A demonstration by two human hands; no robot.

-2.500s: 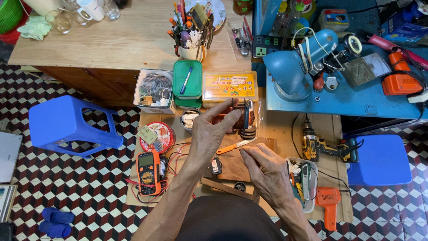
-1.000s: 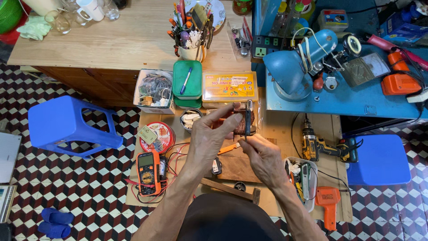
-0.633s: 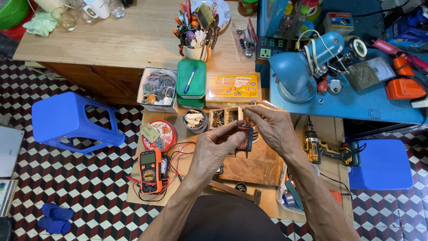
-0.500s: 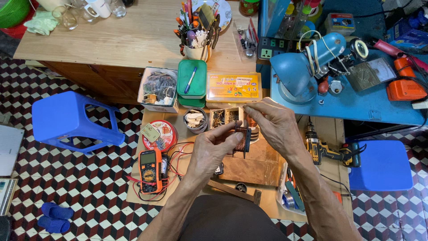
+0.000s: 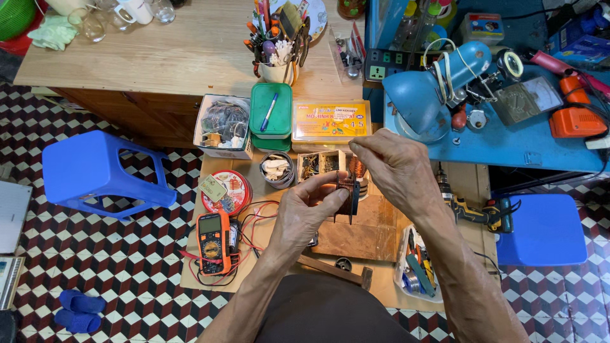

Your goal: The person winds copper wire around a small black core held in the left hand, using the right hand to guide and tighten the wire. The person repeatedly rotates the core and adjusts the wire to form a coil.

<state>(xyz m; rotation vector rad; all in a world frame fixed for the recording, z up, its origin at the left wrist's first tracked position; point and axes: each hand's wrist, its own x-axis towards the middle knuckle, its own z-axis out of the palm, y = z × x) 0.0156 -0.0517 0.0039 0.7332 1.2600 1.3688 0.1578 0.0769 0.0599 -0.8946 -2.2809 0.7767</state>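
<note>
Left hand [image 5: 311,209] pinches small dark coil-wound part [image 5: 348,190], right hand [image 5: 397,168] pinched above it on something too fine to see; risk: loosened grip drops part among worktop [image 5: 387,289] clutter.

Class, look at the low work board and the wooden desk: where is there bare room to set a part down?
Bare: wooden desk between glasses and pen cup. Crowded: low board around multimeter, red tin and both hands.
</note>
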